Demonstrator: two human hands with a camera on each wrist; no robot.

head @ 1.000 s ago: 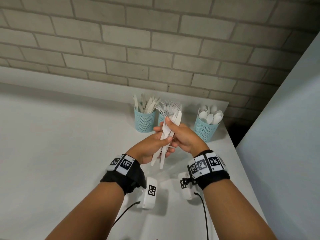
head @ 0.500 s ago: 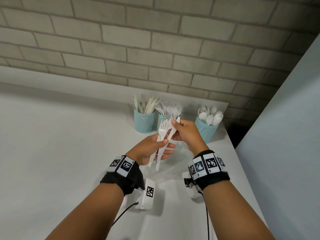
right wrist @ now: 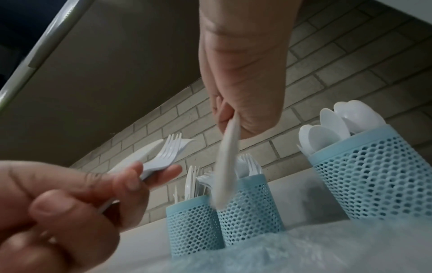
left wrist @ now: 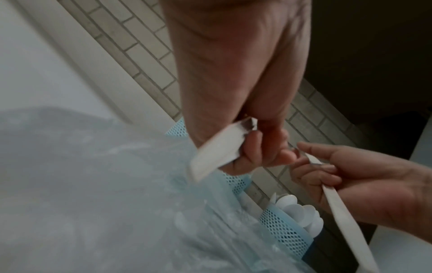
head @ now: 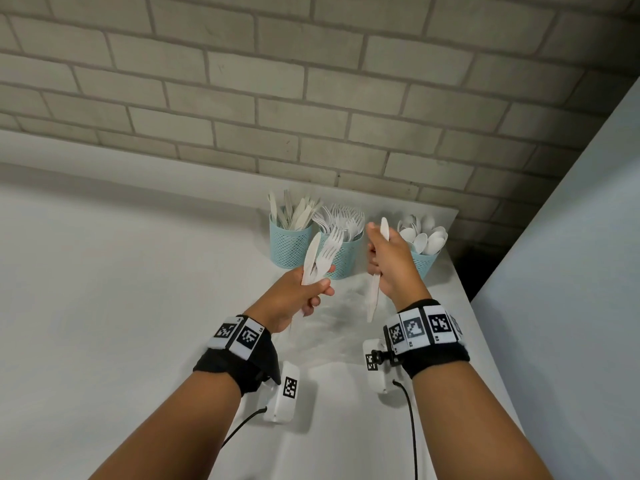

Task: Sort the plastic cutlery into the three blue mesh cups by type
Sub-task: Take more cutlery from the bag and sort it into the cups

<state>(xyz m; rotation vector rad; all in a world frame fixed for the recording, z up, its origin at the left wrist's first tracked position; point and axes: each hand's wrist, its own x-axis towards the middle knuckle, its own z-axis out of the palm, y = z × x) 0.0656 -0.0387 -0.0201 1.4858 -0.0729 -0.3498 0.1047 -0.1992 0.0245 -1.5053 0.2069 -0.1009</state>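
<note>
- A fork (head: 329, 252) and a knife (head: 310, 259) were held upright together in the left hand (head: 294, 299), fingers curled round the handles.
- One white piece (head: 375, 292) was gripped in the right hand (head: 391, 265); its working end was hidden, though it was judged a knife.
- A crinkled clear plastic wrap (head: 341, 317) lay on the counter (head: 121, 306) under the hands.
- Beyond stood the knife cup (head: 289, 245), the fork cup (head: 341, 258) and the spoon cup (head: 424, 263).
- The single piece would best be identified first, then lowered handle-down into the matching cup without jostling its neighbours.
</note>
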